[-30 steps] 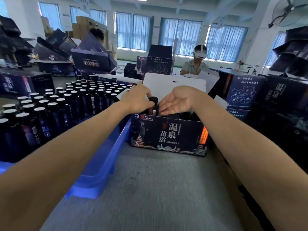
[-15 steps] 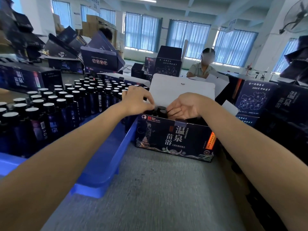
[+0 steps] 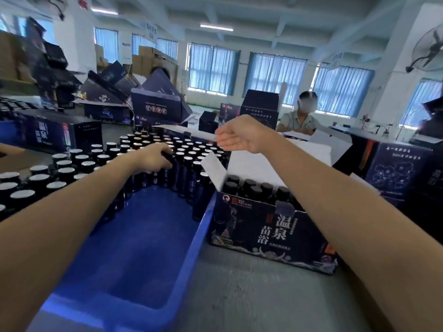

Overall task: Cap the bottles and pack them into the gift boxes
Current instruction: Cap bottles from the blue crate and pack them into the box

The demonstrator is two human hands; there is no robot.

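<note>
An open dark gift box (image 3: 271, 228) stands right of centre with several black-capped bottles (image 3: 249, 185) inside and its white flaps up. Left of it a blue tray (image 3: 199, 236) holds many dark bottles (image 3: 79, 164) with silver tops. My left hand (image 3: 153, 159) reaches into the tray, and its fingers curl round the top of one dark bottle (image 3: 167, 164) in the front rows. My right hand (image 3: 239, 137) hovers in the air above the tray's far right corner and the box, fingers loosely extended, holding nothing.
Closed gift boxes lie at the left (image 3: 55, 133) and right (image 3: 402, 166), and more open boxes are piled at the back (image 3: 158, 104). A person (image 3: 299, 116) sits behind the table. The grey tabletop (image 3: 239, 295) shows in front of the box.
Both hands have left the gift box. My left hand has moved left onto the tray's bottles, and my right hand has risen above the box. The view has swung left.
</note>
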